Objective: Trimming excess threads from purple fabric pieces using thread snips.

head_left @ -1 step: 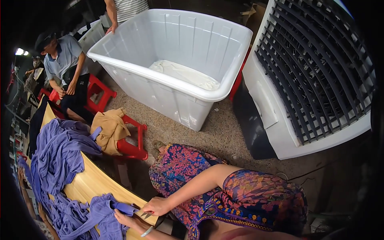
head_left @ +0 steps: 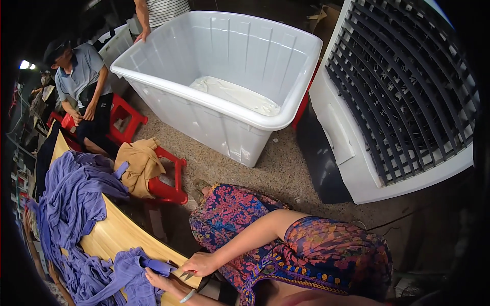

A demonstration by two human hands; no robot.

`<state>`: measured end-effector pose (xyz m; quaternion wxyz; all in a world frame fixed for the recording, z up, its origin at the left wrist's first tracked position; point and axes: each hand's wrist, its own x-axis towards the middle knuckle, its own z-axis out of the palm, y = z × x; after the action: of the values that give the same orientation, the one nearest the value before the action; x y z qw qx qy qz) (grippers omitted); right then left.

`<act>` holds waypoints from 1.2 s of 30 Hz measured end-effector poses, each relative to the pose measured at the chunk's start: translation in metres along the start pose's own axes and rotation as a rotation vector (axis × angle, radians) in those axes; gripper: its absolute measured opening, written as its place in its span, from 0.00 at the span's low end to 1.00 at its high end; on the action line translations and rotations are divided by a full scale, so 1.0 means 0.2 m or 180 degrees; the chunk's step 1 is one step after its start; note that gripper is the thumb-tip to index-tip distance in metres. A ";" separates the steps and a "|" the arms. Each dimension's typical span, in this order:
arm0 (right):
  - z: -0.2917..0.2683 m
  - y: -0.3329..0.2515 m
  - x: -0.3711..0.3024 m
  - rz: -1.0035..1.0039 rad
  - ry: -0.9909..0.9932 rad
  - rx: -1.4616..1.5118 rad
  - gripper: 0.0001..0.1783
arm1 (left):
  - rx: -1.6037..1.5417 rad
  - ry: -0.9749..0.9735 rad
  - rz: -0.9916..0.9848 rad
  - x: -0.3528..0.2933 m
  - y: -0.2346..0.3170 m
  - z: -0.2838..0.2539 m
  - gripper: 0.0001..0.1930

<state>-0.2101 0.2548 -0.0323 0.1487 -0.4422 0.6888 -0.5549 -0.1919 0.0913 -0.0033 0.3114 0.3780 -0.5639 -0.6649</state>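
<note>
My right hand [head_left: 201, 264] is closed on a small pair of snips [head_left: 187, 275] at the near edge of a wooden table [head_left: 120, 232]. Just below it, my left hand [head_left: 162, 283], with a pale bracelet on the wrist, grips a purple fabric piece [head_left: 153, 266]. The snips' tips point at the fabric's end, right between the two hands. More purple garments [head_left: 76, 199] lie heaped along the table to the left. My lap, in a flowered dress [head_left: 306, 250], is at the lower right.
A big white plastic tub [head_left: 224, 76] with white cloth in it stands ahead. A large white fan unit with a dark grille [head_left: 403, 97] is at the right. Red stools [head_left: 166, 178], one with a tan cloth, stand by the table. A seated person [head_left: 79, 76] is at the left, and another person's hand [head_left: 141, 35] rests on the tub.
</note>
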 end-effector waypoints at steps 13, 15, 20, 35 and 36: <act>0.01 0.00 0.02 -0.0063 -0.0094 0.0014 0.08 | -0.0162 0.0053 0.0093 0.11 -0.07 -0.05 0.10; 0.02 0.00 0.02 0.0021 -0.0100 0.0026 0.10 | -0.0158 -0.0007 0.0137 0.11 -0.08 -0.06 0.09; 0.11 0.02 -0.02 -0.0116 -0.0094 0.0054 0.11 | -0.0231 0.0189 0.0169 0.05 -0.06 -0.11 0.06; -0.02 -0.04 0.00 0.0340 -0.0093 0.0267 0.08 | -0.0334 -0.0492 0.0175 -0.15 0.06 -0.10 0.22; -0.03 -0.04 0.01 0.0380 -0.0103 0.0334 0.07 | -0.0152 -0.0400 0.0433 -0.16 0.04 -0.12 0.20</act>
<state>-0.2122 0.2574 -0.0215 0.2156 -0.4009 0.6814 -0.5731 -0.1546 0.1048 0.0084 0.3287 0.2889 -0.5907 -0.6779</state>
